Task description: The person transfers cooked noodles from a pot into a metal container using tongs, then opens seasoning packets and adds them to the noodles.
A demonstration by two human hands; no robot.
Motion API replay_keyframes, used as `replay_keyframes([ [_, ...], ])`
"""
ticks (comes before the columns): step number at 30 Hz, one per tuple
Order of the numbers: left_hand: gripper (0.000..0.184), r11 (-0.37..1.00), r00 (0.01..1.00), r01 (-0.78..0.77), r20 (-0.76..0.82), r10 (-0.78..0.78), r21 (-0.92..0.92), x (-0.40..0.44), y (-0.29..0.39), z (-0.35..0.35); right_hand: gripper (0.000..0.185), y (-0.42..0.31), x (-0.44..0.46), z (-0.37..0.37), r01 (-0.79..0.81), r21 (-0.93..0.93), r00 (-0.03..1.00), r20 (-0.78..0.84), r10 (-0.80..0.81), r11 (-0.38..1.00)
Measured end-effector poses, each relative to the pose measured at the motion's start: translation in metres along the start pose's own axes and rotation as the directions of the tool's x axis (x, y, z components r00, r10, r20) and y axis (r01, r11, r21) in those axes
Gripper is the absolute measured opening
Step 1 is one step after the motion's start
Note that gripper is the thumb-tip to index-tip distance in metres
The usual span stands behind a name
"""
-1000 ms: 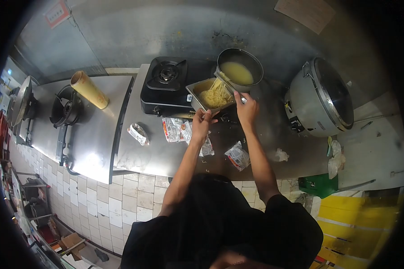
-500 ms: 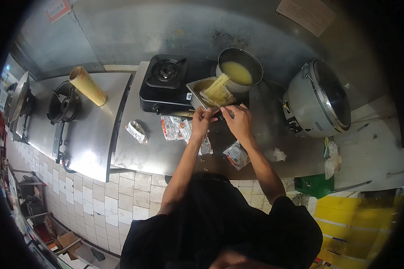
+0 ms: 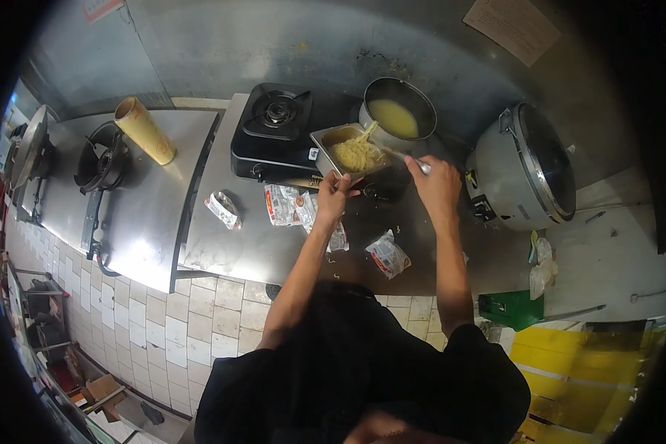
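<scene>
My left hand pinches the near rim of a square metal pan, which sits slightly tilted in front of the pot. Yellow noodles are heaped in the pan, with a few strands up on its far right corner. My right hand is closed round the shiny handle of a metal utensil, just right of the pan. The utensil's far end reaches the noodles, and its exact kind is unclear. Behind the pan stands a dark pot with cloudy yellow liquid inside.
A black gas stove is left of the pan. Torn noodle packets lie on the steel counter, with another packet nearer me. A large rice cooker stands right. A film roll is on the left counter.
My right hand has left the pan's rim, moved right and now grips the utensil. The noodles, tipped up as a block before, now lie looser in the pan. My left hand stays on the rim.
</scene>
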State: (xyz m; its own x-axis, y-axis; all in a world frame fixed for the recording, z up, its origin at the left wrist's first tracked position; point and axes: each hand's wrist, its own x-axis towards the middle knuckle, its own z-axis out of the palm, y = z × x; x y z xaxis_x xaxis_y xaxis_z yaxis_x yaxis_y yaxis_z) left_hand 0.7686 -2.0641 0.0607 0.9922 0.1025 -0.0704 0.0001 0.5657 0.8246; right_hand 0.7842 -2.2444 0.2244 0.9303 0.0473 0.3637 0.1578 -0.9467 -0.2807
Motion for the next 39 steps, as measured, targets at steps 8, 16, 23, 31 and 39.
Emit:
replay_keyframes([
  [8,0.016,1.0,1.0,0.009,-0.01,-0.009,-0.006,-0.003,0.002,0.004,0.033,0.008,0.013,0.077,0.019,0.163,0.978,-0.21,0.016,0.986],
  [16,0.015,1.0,1.0,-0.01,0.009,0.01,-0.008,-0.002,0.001,0.0,0.02,-0.02,-0.027,0.049,0.295,0.28,0.955,-0.125,-0.27,0.914],
  [23,0.017,1.0,1.0,-0.018,0.02,0.018,0.001,0.0,0.002,-0.001,0.034,-0.02,-0.01,0.006,0.086,0.116,0.996,-0.006,-0.086,0.99],
  [31,0.017,1.0,1.0,-0.001,0.003,0.001,0.023,-0.002,0.004,0.003,0.032,0.007,0.015,0.083,-0.013,0.012,0.978,-0.208,0.015,1.0],
  [39,0.016,1.0,1.0,0.005,-0.008,-0.005,0.005,0.002,0.004,-0.001,0.016,-0.012,-0.01,0.077,0.386,0.294,0.89,-0.368,-0.269,0.874],
])
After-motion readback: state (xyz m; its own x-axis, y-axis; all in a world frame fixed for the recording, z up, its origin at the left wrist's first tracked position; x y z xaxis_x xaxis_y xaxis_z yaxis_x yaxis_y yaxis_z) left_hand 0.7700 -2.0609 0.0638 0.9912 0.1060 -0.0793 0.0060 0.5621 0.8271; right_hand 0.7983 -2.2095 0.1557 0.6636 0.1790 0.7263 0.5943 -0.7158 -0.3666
